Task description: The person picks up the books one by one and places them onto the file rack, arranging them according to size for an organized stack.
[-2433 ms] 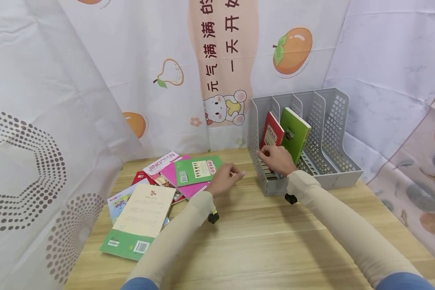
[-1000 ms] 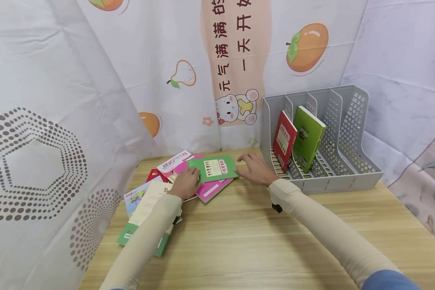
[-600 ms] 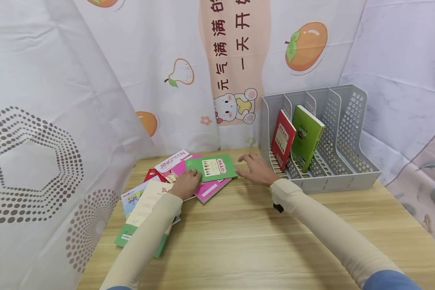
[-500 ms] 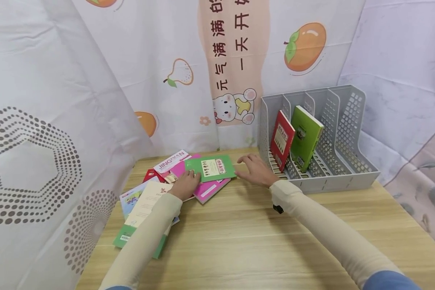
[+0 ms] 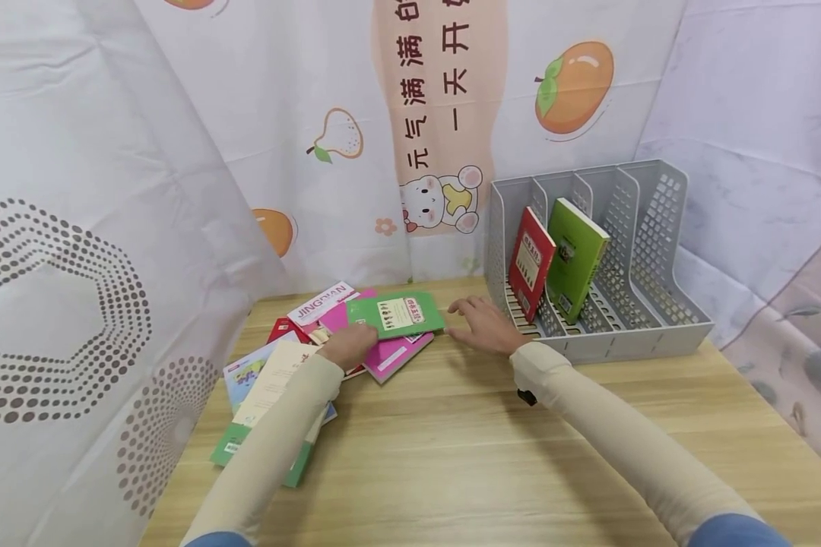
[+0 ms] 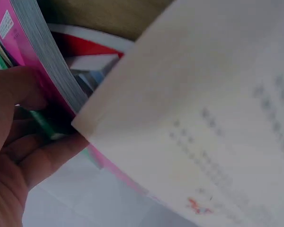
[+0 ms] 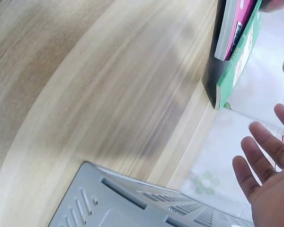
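Head view shows two hands, and at least six books gathered on one wooden bench (image 5: 438,456) with pale, streaky grain. The left hand (image 5: 347,348) has its grip pinching the left part of one green book (image 5: 397,313), which is above one pink book (image 5: 397,357); its right end reaches past the pink one. The right hand (image 5: 484,325) is near that end but apart from it; its grip is released, with the fingers spread.

Four more books lie overlapping at the left: one white-topped book (image 5: 321,304) with printed letters, one red-edged book (image 5: 283,328), one light blue picture book (image 5: 242,376), and one cream-and-green book (image 5: 270,380) partly covered by the left forearm.

At the right stands one grey rack (image 5: 657,343), seemingly of plastic, with four compartments, curved dividers and walls pierced by many small holes. It holds two books, leaning a little: one red volume (image 5: 531,262) in the first compartment from the left, and one lime volume (image 5: 576,262) in the second. Both sleeves (image 5: 609,414) are cream fabric, turning blue further up. Behind hangs wrinkled white cloth (image 5: 280,91) with printed fruits.
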A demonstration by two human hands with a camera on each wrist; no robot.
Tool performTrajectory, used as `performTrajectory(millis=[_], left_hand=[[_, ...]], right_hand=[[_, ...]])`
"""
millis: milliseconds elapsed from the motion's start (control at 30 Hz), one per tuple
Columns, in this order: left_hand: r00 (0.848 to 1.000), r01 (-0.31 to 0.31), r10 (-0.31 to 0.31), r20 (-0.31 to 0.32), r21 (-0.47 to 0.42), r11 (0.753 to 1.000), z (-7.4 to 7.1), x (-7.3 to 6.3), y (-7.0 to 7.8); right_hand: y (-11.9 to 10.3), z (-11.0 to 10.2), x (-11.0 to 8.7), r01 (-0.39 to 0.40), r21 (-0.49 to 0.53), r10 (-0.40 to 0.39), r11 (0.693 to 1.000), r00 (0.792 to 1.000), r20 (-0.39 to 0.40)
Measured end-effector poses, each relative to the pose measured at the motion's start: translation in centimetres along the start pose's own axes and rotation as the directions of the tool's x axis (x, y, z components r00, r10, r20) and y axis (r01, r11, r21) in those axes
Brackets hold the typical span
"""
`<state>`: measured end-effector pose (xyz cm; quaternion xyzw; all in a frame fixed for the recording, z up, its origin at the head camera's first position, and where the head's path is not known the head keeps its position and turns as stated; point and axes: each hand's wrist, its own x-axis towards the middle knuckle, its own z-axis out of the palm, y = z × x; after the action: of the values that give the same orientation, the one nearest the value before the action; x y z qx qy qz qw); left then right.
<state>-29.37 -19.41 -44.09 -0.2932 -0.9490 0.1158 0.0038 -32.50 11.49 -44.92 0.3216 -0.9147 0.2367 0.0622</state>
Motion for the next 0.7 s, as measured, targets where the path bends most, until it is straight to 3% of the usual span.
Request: performTrajectory(millis=[100,267,367,467,533,567,633,700], left_hand=[[0.997,0.006,-0.005,-0.081,0.011,1.000,-0.1,-0.2,0.5],[0.974,-0.008,0.006,-0.228,-0.007,1.000,-0.5,0.3,2.7],[0.970,-0.005,0.004,-0.242,-0.003,1.000,-0.2,0.4,3.8],[0.973,0.039,-0.050,-0.224,-0.055,0.998,-0.1,0.2,3.8],[0.969,0.130,-0.155,-0.194,-0.136,0.982,-0.1,-0.1,3.1],[0.959,0.190,-0.221,-0.176,-0.179,0.965,0.0,-0.3,2.5],[0.929,0.322,-0.352,-0.117,-0.214,0.922,0.4,-0.6,1.2],[0.885,0.445,-0.465,-0.031,-0.236,0.864,0.9,-1.0,0.1]], right_hand=[[0.0,0.3,0.2,0.010,0.010,-0.010,1.000,1.000,-0.005],[-0.4,1.0,0.6,-0.028,0.039,0.027,0.999,0.999,0.034],[-0.9,1.8,0.9,-0.062,0.056,0.057,0.996,0.995,0.082],[-1.4,2.4,1.0,-0.083,0.064,0.075,0.994,0.990,0.122],[-1.6,2.5,0.9,-0.100,0.072,0.089,0.992,0.986,0.141],[-1.7,2.6,0.9,-0.110,0.076,0.098,0.991,0.984,0.148],[-1.7,2.6,0.8,-0.113,0.079,0.100,0.990,0.983,0.156],[-1.7,2.6,0.7,-0.118,0.081,0.104,0.990,0.982,0.160]])
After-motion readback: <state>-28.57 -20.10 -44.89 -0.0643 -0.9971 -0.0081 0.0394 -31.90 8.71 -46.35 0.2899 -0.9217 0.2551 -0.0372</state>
